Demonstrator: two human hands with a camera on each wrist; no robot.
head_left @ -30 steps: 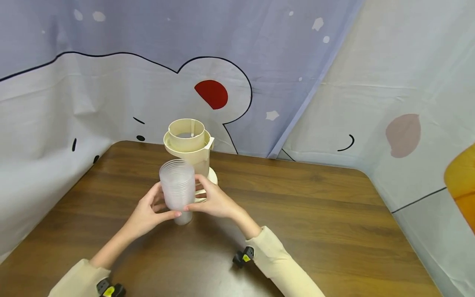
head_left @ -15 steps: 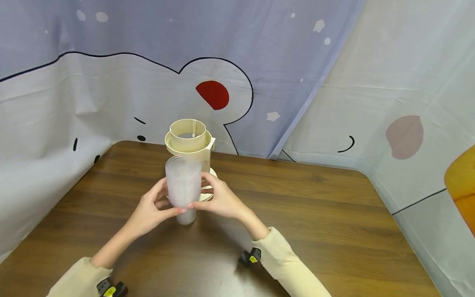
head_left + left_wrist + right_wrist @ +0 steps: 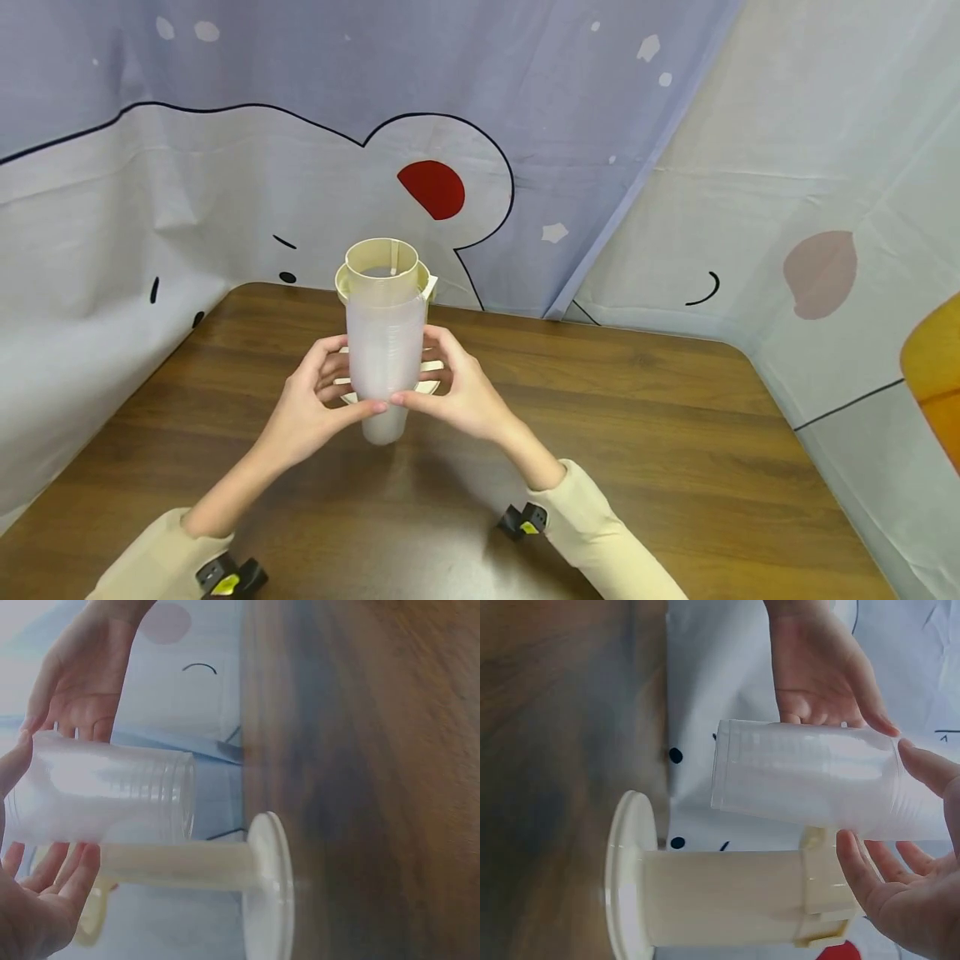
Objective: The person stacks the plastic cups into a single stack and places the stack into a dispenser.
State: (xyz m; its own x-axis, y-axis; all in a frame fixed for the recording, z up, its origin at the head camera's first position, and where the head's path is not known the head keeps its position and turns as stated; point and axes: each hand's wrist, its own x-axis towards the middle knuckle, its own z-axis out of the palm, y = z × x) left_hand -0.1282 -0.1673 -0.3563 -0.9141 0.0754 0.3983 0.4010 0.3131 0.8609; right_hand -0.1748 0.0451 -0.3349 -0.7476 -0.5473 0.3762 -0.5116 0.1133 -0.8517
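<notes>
A stack of clear plastic cups [image 3: 386,354] is held upright off the table, right in front of a cream cup dispenser [image 3: 720,896]. My left hand [image 3: 309,408] grips the stack's left side, and my right hand [image 3: 471,392] grips its right side. The two thumbs meet at the near face of the stack, with the other fingers wrapped round behind it. In the head view the cups hide much of the dispenser's tube, though its round open top shows above them. Both wrist views show the bottom of the stack well above the tabletop.
The dispenser stands on a wide round base [image 3: 268,907] on the brown wooden table [image 3: 637,433]. Behind the table and along its sides hangs a printed curtain [image 3: 600,167]. A black wrist camera [image 3: 525,521] sits at each sleeve.
Both hands have carried the cup stack up and to the right, so it now covers the front of the dispenser. The dispenser stays where it was.
</notes>
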